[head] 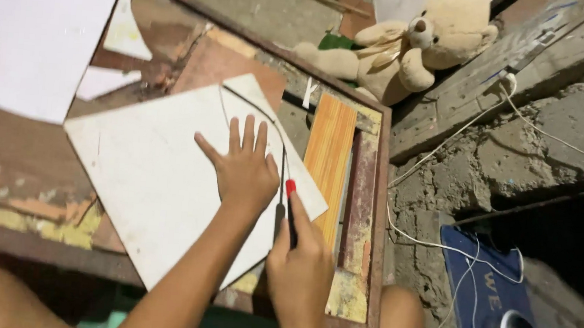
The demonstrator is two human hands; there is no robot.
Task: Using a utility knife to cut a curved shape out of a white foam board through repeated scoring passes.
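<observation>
1. Board: a white square board (159, 174) lies flat and cornerwise on a worn, paint-flaked table (19, 184); its nearest corner overhangs the table's front edge.
2. The left hand (244, 171) presses flat on the board with fingers spread, just left of a dark curved line that sweeps down the board's right part.
3. The right hand (301, 269) is closed around a slim tool with a red tip (290, 209), held against that line just right of the left hand.
4. Bare board surface lies open to the left of the left hand.
5. An orange wooden strip (327, 160) lies just beyond the board's right edge, with the table's rusty rim (379, 226) past it.
6. White sheets (38, 33) lie beyond the board's far-left side.
7. A beige teddy bear (405, 44) sits well beyond the board's far corner; white cable (438, 245) trails over the concrete on the right.
</observation>
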